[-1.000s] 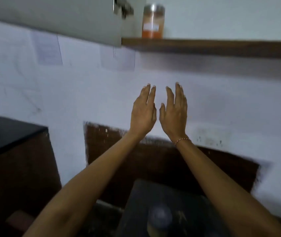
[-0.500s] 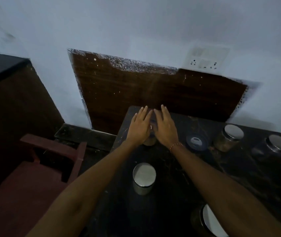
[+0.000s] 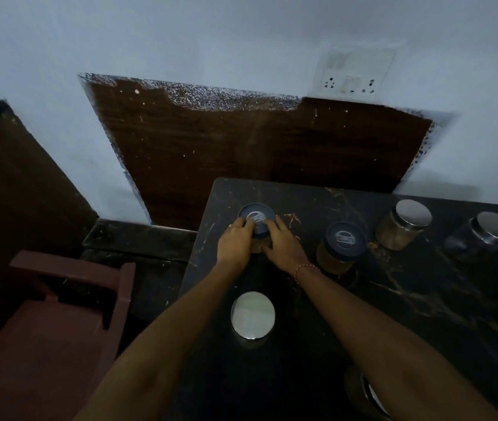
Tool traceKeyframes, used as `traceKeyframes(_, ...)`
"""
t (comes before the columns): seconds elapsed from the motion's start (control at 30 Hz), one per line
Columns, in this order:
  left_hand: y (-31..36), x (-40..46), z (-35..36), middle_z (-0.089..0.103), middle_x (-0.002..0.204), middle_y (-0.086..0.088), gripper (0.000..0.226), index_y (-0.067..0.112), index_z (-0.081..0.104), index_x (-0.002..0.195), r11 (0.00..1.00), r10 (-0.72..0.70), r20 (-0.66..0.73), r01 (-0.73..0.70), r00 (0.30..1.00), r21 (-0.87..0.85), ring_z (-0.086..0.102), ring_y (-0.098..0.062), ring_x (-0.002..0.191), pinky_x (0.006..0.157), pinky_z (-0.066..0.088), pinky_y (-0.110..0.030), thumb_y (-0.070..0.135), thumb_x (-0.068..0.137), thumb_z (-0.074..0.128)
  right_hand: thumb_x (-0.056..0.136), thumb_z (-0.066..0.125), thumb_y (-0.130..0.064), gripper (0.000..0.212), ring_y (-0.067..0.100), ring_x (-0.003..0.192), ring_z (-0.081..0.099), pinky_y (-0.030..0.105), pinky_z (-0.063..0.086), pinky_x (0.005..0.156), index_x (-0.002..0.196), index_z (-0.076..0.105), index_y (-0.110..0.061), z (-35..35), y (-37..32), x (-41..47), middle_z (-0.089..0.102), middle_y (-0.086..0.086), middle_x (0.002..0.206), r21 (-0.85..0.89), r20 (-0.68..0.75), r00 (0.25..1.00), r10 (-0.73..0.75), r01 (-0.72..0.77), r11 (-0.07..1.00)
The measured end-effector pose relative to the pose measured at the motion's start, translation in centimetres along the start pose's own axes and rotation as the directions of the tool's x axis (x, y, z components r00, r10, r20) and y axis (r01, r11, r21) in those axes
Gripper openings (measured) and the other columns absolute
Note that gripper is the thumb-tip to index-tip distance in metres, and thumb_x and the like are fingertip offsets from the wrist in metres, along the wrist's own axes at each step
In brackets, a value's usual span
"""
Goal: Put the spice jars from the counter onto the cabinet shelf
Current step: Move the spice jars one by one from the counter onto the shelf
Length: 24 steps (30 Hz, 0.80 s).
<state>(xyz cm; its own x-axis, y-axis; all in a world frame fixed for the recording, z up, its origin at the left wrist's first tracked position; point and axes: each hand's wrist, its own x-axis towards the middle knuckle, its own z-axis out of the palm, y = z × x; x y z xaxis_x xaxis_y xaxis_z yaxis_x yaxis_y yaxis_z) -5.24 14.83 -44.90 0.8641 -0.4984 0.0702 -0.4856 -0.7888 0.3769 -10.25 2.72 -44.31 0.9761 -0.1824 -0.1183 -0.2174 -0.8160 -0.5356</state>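
- Both hands have gone from flat over the jar to curling round its sides, and the head has dipped a little lower than half a second ago
- red chair [image 3: 44,344] sits past the left edge of the counter [image 3: 423,314]
- left hand [image 3: 234,246] has its fingers bent round the left side of the blue-lid jar [image 3: 256,218], touching the lid
- blue-lid jar stands near the back left corner of the counter, between the two hands
- right hand [image 3: 285,246] holds the right side of the same jar with bent fingers, and a red thread [image 3: 305,268] goes round its wrist
- silver-lid jar [image 3: 252,315] stands near the left edge, closer to the person, between the two arms
- second blue-lid jar [image 3: 344,240] stands just to the right of the right hand
- glass jar with a shiny lid [image 3: 405,223] stands by the back edge, further right
- dark jar [image 3: 484,233] stands near the back right corner
- one more jar [image 3: 363,393] peeks out by the near edge, partly hidden by the right arm
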Motion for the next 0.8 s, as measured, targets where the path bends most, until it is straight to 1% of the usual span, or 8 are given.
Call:
traceKeyframes(0.17, 1.1, 1.3, -0.8, 0.051, 0.125, -0.009, 0.025, 0.014, 0.053, 0.115, 0.999, -0.046, -0.037, 0.045, 0.998, -0.024, 0.058, -0.022, 0.105, 0.088, 0.052, -0.035, 0.019, 0.091, 0.052, 0.078, 0.069, -0.026, 0.082, 0.025, 0.14, 0.029, 0.043, 0.03, 0.112, 0.145, 0.021, -0.023, 0.3, 0.2, 0.9, 0.027, 0.006, 0.153, 0.287, -0.042, 0.995, 0.085, -0.07, 0.955)
traceKeyframes(0.3, 2.9, 1.6, -2.4, 0.06, 0.105, -0.005, 0.012, 0.015, 0.057, 0.099, 0.987, -0.094, -0.158, 0.071, 0.983, -0.144, 0.059, -0.014, 0.09, 0.075, 0.046, -0.024, 0.022, 0.089, 0.056, 0.074, 0.073, -0.03, 0.088, 0.021, 0.133, 0.039, 0.038, 0.034, 0.108, 0.145, 0.021, -0.022, 0.1, -0.3, 1.2, 0.04, 0.006, 0.145, 0.462, -0.207, 0.96, 0.19, -0.076, 0.884)
traceKeyframes(0.47, 4.2, 2.1, -4.2, 0.06, 0.096, -0.002, 0.009, 0.017, 0.056, 0.09, 0.985, -0.004, -0.244, -0.039, 0.97, -0.17, 0.05, -0.007, 0.075, 0.065, 0.04, -0.022, 0.025, 0.086, 0.06, 0.07, 0.076, -0.029, 0.082, 0.022, 0.125, 0.045, 0.038, 0.04, 0.105, 0.138, 0.033, -0.012, -1.4, -0.7, 1.5, 0.047, 0.009, 0.136, 0.303, -0.438, 0.891, 0.12, 0.02, 0.953)
traceKeyframes(0.57, 3.8, 2.4, -5.2, 0.057, 0.113, -0.002, 0.023, 0.018, 0.054, 0.108, 0.933, 0.024, -0.299, -0.129, 0.954, -0.337, 0.059, -0.012, 0.095, 0.076, 0.051, -0.026, 0.027, 0.087, 0.059, 0.065, 0.079, -0.029, 0.079, 0.022, 0.12, 0.049, 0.037, 0.044, 0.099, 0.132, 0.039, -0.014, -3.5, -1.2, 1.6, 0.051, 0.007, 0.13, 0.475, -0.491, 0.848, 0.199, 0.069, 0.877)
traceKeyframes(0.63, 3.9, 2.8, -5.9, 0.046, 0.133, -0.005, 0.046, 0.017, 0.043, 0.129, 0.773, -0.098, -0.196, -0.049, 0.976, -0.633, 0.051, -0.015, 0.116, 0.092, 0.049, -0.033, 0.032, 0.089, 0.057, 0.065, 0.081, -0.027, 0.077, 0.016, 0.115, 0.05, 0.028, 0.044, 0.092, 0.129, 0.04, -0.02, -5.4, -1.5, 1.7, 0.052, -0.002, 0.126, 0.617, -0.44, 0.869, 0.225, 0.11, 0.779)
traceKeyframes(0.67, 4.2, 2.7, -6.5, 0.042, 0.138, -0.007, 0.05, 0.017, 0.039, 0.133, 0.616, -0.166, -0.074, 0.045, 0.983, -0.787, 0.048, -0.017, 0.12, 0.094, 0.047, -0.033, 0.036, 0.09, 0.054, 0.065, 0.081, -0.027, 0.077, 0.012, 0.111, 0.051, 0.024, 0.045, 0.088, 0.13, 0.038, -0.025, -6.3, -1.6, 1.7, 0.05, -0.006, 0.122, 0.679, -0.383, 0.897, 0.22, 0.112, 0.726)
traceKeyframes(0.73, 4.5, 2.8, -7.6, 0.052, 0.133, -0.011, 0.041, 0.019, 0.049, 0.124, 0.251, -0.131, 0.178, 0.207, 0.975, -0.946, 0.058, -0.018, 0.112, 0.084, 0.051, -0.031, 0.045, 0.093, 0.043, 0.067, 0.08, -0.024, 0.075, 0.013, 0.107, 0.053, 0.025, 0.049, 0.081, 0.127, 0.035, -0.029, -8.1, -1.9, 1.7, 0.047, -0.005, 0.121, 0.804, -0.255, 0.947, 0.194, 0.096, 0.587)
traceKeyframes(0.8, 4.6, 2.9, -8.5, 0.066, 0.112, -0.007, 0.039, 0.025, 0.058, 0.11, 0.089, -0.011, 0.281, 0.281, 0.96, -0.956, 0.068, -0.015, 0.095, 0.072, 0.055, -0.028, 0.05, 0.094, 0.032, 0.071, 0.076, -0.024, 0.067, 0.016, 0.104, 0.057, 0.028, 0.052, 0.076, 0.123, 0.036, -0.029, -9.6, -2.1, 1.6, 0.049, 0.001, 0.124, 0.892, -0.174, 0.967, 0.185, 0.075, 0.445)
